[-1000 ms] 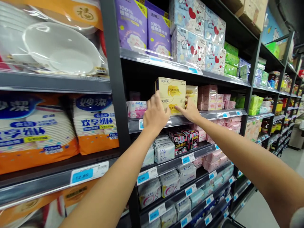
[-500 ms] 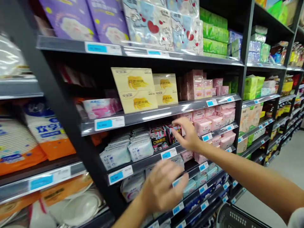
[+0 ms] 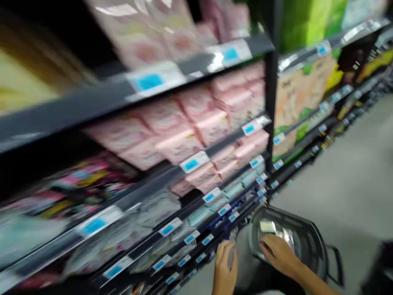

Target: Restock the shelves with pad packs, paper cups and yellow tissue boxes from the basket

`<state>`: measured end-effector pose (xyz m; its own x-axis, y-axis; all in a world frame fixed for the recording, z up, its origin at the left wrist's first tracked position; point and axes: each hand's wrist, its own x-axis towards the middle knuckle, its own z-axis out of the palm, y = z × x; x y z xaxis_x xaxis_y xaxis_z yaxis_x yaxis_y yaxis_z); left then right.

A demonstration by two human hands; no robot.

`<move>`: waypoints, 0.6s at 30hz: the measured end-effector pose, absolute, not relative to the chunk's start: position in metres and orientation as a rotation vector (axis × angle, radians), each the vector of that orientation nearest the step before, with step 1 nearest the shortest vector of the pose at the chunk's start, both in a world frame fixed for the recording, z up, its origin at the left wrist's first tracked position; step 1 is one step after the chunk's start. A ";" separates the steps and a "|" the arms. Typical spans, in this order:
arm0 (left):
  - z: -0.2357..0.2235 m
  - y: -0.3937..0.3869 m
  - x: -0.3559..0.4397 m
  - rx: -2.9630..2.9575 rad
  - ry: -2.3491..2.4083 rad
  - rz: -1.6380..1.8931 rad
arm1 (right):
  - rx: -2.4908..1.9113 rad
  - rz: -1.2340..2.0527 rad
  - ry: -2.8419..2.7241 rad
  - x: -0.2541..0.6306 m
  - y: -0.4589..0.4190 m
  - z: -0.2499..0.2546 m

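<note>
Your left hand (image 3: 226,262) hangs beside the basket (image 3: 311,246), your right hand (image 3: 278,252) over its near rim, both curled, grip unclear; basket presumably stands close for reach.

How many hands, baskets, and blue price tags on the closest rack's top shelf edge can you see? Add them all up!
Hands: 2, the left hand and the right hand
Basket: 1
Blue tags on that top edge: 2
Total: 5
</note>
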<state>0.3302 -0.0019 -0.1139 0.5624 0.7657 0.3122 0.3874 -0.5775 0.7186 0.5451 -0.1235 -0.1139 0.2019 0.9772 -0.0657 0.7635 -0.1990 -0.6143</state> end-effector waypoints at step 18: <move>-0.367 -0.067 0.331 1.470 0.737 -1.359 | -2.575 1.459 -0.325 0.555 -0.249 -0.432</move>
